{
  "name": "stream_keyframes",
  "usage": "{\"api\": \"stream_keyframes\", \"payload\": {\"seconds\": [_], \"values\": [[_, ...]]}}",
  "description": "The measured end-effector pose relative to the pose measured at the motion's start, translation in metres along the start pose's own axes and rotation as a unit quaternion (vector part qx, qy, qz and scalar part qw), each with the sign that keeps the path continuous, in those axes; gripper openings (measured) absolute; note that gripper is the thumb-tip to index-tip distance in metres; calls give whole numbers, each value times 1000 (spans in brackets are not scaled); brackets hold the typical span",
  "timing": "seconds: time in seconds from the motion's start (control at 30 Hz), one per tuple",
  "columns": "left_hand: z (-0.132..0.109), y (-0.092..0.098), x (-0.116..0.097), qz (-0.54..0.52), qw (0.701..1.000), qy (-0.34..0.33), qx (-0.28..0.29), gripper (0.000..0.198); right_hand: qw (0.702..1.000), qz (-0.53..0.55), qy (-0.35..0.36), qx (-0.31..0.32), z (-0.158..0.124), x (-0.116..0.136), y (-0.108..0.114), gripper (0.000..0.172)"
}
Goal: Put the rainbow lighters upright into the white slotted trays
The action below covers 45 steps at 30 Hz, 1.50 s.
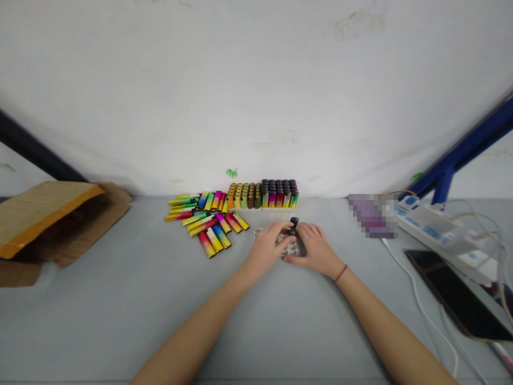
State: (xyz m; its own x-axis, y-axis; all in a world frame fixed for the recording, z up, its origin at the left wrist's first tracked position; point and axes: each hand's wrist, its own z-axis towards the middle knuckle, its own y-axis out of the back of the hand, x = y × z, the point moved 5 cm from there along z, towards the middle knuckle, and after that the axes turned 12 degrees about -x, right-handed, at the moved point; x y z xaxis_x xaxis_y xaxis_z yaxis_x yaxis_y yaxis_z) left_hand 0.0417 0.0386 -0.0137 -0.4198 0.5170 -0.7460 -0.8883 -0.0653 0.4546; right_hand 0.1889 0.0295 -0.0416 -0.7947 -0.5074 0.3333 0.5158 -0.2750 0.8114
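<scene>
My left hand (266, 246) is closed with thumb and fingers around a black-topped lighter (292, 232) standing in a pale slotted tray (257, 233). Another black lighter top (294, 220) shows just behind those fingertips. The lighter bodies are hidden by my hands. My right hand (318, 250) grips the tray's right side, thumb at the front corner and fingers behind. Left of the tray, several loose lighters (214, 238) in rainbow colours lie flat on the table. Behind it, a block of upright lighters with black tops (279, 193) stands beside a block with gold tops (244, 196).
An open cardboard box (76, 235) lies at the left of the grey table (168, 321). To the right are a white power strip (441, 230), a dark phone (457, 294) and white cables (417, 297). A white wall (256, 96) rises behind.
</scene>
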Motion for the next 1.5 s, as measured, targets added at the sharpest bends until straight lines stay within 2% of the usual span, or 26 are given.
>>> {"api": "stream_keyframes", "payload": {"seconds": [0.1,0.23,0.47,0.6,0.8,0.9,1.0,1.1,1.17,1.3,1.4,1.5], "values": [[2,3,0,41,999,5,-16,23,1000,6,2,0,1,1,1,76],[4,2,-2,100,994,-41,-4,17,1000,4,1,-1,1,1,1,73],[-1,4,-6,164,975,-151,-9,31,1000,-7,1,-4,1,0,0,76],[-3,12,-7,205,964,-172,-13,37,1000,-11,5,-9,0,1,1,75],[-8,10,-11,259,954,-147,33,43,1000,-22,6,-12,-2,-1,-1,72],[-7,15,-11,284,947,-146,34,45,999,-31,5,-8,-2,-2,-1,72],[0,40,1,336,938,-81,-34,44,999,-33,6,-2,-1,-1,-1,72],[4,72,22,427,895,30,-123,40,1000,-31,3,-1,-1,-2,0,72],[2,82,34,462,876,64,-122,39,1000,-30,2,-1,-1,-1,0,72],[-2,78,39,468,878,61,-78,37,1000,-28,0,-1,0,-1,1,73],[-3,71,35,466,881,48,-67,29,1000,-23,1,-2,0,0,1,73],[-2,69,36,466,881,62,-56,26,1000,-19,2,-3,0,0,1,74]]}}
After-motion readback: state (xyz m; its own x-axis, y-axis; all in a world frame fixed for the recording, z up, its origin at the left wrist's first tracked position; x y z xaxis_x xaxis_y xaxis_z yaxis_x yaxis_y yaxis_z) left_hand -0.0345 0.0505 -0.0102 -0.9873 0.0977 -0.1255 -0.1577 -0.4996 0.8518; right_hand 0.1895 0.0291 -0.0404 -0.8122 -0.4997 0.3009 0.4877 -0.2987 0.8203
